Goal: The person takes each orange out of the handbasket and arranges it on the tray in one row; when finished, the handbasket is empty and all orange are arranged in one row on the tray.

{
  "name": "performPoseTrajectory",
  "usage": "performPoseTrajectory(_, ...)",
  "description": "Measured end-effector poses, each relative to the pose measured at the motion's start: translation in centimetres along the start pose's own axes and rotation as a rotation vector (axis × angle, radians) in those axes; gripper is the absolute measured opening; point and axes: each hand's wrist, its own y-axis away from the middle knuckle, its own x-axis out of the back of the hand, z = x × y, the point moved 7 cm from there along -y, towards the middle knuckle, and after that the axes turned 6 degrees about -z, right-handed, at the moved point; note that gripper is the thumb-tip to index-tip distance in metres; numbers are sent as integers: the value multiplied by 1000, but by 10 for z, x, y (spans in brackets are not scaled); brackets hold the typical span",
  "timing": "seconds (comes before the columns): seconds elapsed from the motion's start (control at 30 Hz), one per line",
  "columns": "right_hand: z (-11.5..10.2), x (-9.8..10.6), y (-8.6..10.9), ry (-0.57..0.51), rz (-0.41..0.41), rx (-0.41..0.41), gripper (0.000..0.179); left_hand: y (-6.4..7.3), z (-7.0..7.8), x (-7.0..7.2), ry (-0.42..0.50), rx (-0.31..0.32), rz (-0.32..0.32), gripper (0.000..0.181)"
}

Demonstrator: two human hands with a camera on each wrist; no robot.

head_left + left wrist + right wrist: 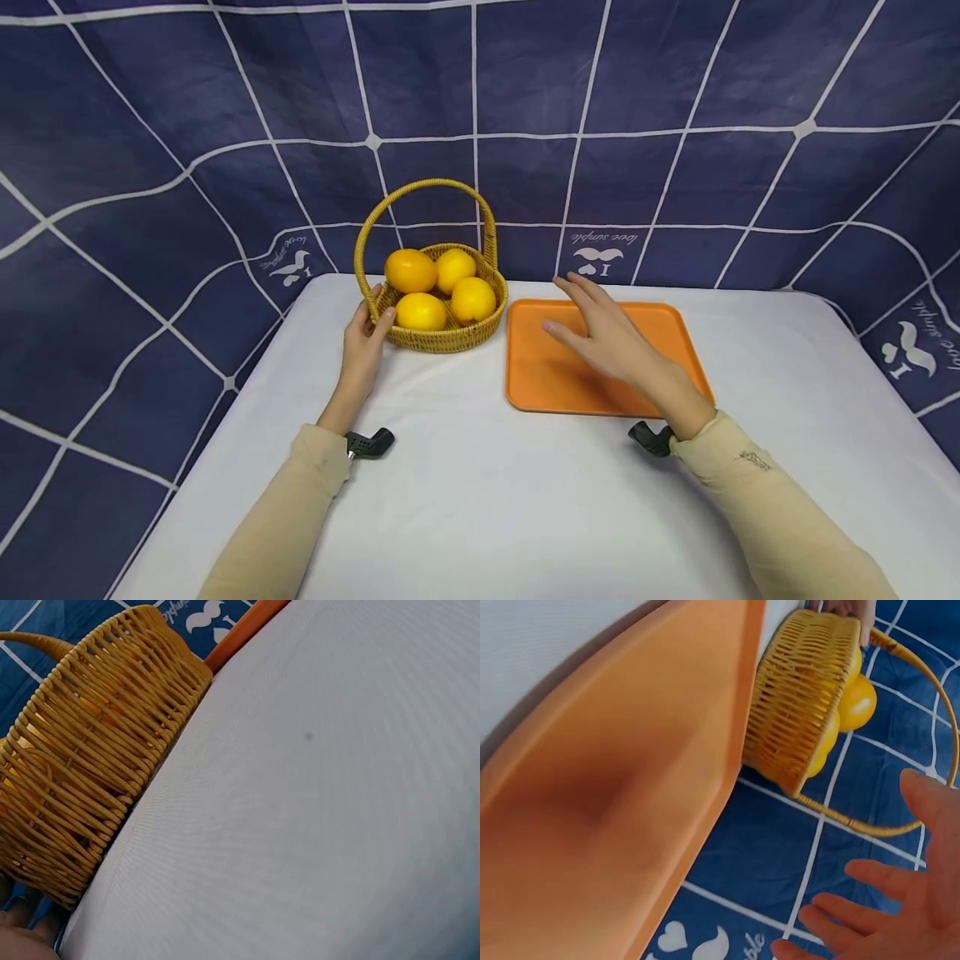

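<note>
A wicker basket (450, 337) with a tall arched handle stands at the back left of the table. Inside it lie several round yellow-orange fruits (411, 271), which look like oranges or lemons. My left hand (363, 346) grips the basket's left side by the foot of the handle, the thumb at the front rim and the fingers behind. Over the orange tray (540, 379) hovers my right hand (611, 337), fingers spread and holding nothing. In the right wrist view that hand (900, 915) is apart from both basket and tray.
A white cloth (480, 500) covers the table. The tray lies just right of the basket. Behind and at both sides hangs a dark blue curtain (525, 183) with white grid lines. A black wrist camera (369, 443) is strapped near each sleeve cuff.
</note>
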Motion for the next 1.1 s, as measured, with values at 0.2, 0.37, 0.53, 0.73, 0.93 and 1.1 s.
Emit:
performPoseTrajectory(0.2,-10,-6,-15,-12,-18,35,81,-1,-1,0,-7,-7,-4,61)
performPoseTrajectory(0.37,-21,-11,-29,-33,-29,60,79,0,-1,-2,0,4,-9,61)
performPoseTrajectory(0.53,-40,-17,-51,-51,-42,109,78,0,0,-2,6,-2,9,60)
performPoseTrajectory(0.73,-60,-24,-79,-88,-33,149,75,-1,-1,-2,10,-2,8,60)
performPoseTrajectory(0.93,-81,-37,-109,-146,-37,178,73,1,-2,0,12,-3,13,60)
performPoseTrajectory(1.1,-91,-46,-133,-174,-29,157,70,0,1,-1,-9,-8,3,60)
